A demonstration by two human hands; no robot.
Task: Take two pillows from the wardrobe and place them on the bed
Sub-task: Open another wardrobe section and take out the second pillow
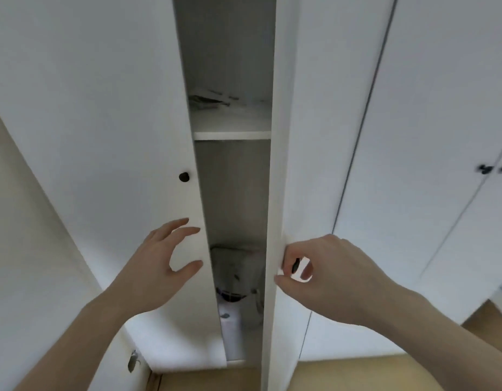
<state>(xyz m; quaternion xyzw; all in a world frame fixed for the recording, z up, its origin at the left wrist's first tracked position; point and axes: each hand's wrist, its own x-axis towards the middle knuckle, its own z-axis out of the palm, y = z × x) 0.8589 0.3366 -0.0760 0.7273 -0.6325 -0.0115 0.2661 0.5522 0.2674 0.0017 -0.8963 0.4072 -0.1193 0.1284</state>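
Note:
A white wardrobe (103, 108) stands in front of me with a narrow gap between its two doors. My right hand (326, 275) grips the black knob (295, 265) of the right door (281, 165), which stands partly swung out. My left hand (159, 266) hovers with fingers spread just in front of the left door's edge, below its black knob (184, 177). Through the gap I see a shelf (231, 134) with pale fabric (216, 100) on it, and lower down a grey-white soft bundle (235, 266). No pillow is clearly identifiable.
More white wardrobe doors (441, 136) with black knobs (484, 169) continue to the right. A cream wall (24, 221) is at the left, with a small door stop (133, 361) low down. Tan floor (343, 373) shows below.

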